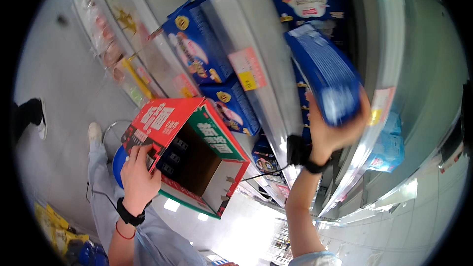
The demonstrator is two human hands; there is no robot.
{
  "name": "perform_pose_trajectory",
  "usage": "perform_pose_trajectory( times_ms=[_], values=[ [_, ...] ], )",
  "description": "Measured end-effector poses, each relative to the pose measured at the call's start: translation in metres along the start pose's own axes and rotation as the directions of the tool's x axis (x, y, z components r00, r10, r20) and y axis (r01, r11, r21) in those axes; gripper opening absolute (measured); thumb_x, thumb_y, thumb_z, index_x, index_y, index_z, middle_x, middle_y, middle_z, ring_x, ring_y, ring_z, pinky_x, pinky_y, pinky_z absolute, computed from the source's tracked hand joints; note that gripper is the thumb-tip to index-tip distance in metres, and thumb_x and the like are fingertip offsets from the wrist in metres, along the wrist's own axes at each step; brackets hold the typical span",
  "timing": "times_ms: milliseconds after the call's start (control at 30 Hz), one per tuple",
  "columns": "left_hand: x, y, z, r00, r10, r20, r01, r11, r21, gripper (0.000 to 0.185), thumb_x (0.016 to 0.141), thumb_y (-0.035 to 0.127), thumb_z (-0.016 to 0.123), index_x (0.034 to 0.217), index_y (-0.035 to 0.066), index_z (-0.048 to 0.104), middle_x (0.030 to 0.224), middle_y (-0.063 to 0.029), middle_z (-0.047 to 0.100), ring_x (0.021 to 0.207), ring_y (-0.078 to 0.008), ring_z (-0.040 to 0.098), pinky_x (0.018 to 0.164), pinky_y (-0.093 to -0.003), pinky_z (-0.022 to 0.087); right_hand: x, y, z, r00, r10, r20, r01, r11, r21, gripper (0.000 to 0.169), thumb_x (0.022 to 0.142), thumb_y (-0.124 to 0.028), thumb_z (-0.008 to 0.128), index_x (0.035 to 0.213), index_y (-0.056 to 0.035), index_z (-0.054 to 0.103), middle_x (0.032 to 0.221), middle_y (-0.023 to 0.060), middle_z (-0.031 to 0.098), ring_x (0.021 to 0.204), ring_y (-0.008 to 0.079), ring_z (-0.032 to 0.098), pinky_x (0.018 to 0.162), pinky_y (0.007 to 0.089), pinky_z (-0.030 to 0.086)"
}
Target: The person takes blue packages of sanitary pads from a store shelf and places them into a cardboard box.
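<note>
My right hand (334, 133) grips a dark blue packet (327, 70) by its near end, raised at a shelf. The packet is blurred. Behind it on that shelf stand more blue packs, one upright pack (305, 2) with a cartoon print. My left hand (140, 173) rests on the edge of an open red and green cardboard carton (162, 120) that bears writing. Inside the carton, several dark packs (172, 157) with pale labels lie against the left side; the brown inner wall (212, 166) shows beside them.
Shelf edges carry price tags (247, 68). Blue boxes (199, 44) stand on the neighbouring shelf. Light blue packs (386, 147) sit to the right. A blue round object (118, 164) shows behind the carton. Another person's leg and shoe (40, 118) are on the floor at left.
</note>
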State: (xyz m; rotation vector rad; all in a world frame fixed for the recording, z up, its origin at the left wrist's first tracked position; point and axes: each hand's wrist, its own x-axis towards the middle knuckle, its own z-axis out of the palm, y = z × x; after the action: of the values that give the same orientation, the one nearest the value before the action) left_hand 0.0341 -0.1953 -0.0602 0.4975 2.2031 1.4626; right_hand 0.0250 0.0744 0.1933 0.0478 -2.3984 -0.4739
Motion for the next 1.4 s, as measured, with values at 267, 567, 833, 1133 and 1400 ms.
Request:
perform_pose_trajectory(
  times_ms=[267, 567, 833, 1133, 1400],
  values=[
    [0.0, -0.002, -0.001, 0.993, -0.08, 0.083, 0.075, 0.995, 0.059, 0.048, 0.064, 0.005, 0.059, 0.112, 0.005, 0.055, 0.105, -0.0147, 0.056, 0.081, -0.038, 0.059, 0.07, -0.0433, 0.048, -0.074, -0.067, -0.049, 0.749, -0.181, 0.637, -0.287, 0.779, 0.558, 0.069, 0.058, -0.025, 0.081, 0.119, -0.0061, 0.056, 0.102, 0.0135, 0.057, 0.083, 0.0291, 0.062, 0.07, 0.0365, 0.047],
    [0.004, 0.005, 0.006, 0.989, -0.104, 0.105, 0.098, 0.994, 0.056, 0.047, 0.066, 0.006, 0.058, 0.113, 0.007, 0.056, 0.109, -0.0122, 0.058, 0.077, -0.0353, 0.061, 0.067, -0.0412, 0.049, -0.239, -0.143, 0.111, 0.032, -0.472, 0.881, -0.302, 0.836, 0.458, 0.039, 0.054, -0.03, 0.076, 0.086, -0.0069, 0.07, 0.077, 0.0136, 0.067, 0.076, 0.0314, 0.065, 0.067, 0.04, 0.052],
    [0.006, 0.005, 0.004, 0.977, -0.147, 0.157, 0.149, 0.989, 0.002, 0.046, 0.069, 0.002, 0.053, 0.115, 0.009, 0.056, 0.108, -0.0122, 0.059, 0.088, -0.0371, 0.059, 0.073, -0.0364, 0.048, -0.337, -0.202, 0.128, 0.197, -0.429, 0.882, -0.344, 0.812, 0.472, 0.013, 0.067, -0.012, 0.068, 0.078, -0.0068, 0.069, 0.087, 0.0163, 0.067, 0.087, 0.0327, 0.066, 0.074, 0.0406, 0.053],
    [0.005, 0.005, 0.002, 0.979, -0.145, 0.144, 0.142, 0.989, 0.032, 0.047, 0.067, 0.006, 0.058, 0.114, 0.008, 0.056, 0.109, -0.0103, 0.059, 0.086, -0.0349, 0.061, 0.071, -0.0391, 0.05, -0.335, -0.185, 0.13, 0.014, -0.235, 0.972, -0.477, 0.853, 0.213, 0.011, 0.07, -0.009, 0.065, 0.079, -0.0025, 0.069, 0.077, 0.0191, 0.066, 0.078, 0.0372, 0.066, 0.075, 0.0417, 0.053],
    [0.005, 0.006, 0.007, 0.99, -0.071, 0.121, 0.075, 0.997, -0.03, 0.048, 0.069, -0.001, 0.049, 0.117, 0.005, 0.056, 0.109, -0.0182, 0.058, 0.102, -0.041, 0.056, 0.087, -0.0362, 0.046, -0.183, -0.13, 0.063, 0.176, -0.452, 0.874, -0.898, 0.289, 0.33, 0.022, 0.08, -0.009, 0.061, 0.099, 0.0006, 0.068, 0.094, 0.0188, 0.067, 0.088, 0.0347, 0.065, 0.078, 0.0392, 0.051]
  ],
)
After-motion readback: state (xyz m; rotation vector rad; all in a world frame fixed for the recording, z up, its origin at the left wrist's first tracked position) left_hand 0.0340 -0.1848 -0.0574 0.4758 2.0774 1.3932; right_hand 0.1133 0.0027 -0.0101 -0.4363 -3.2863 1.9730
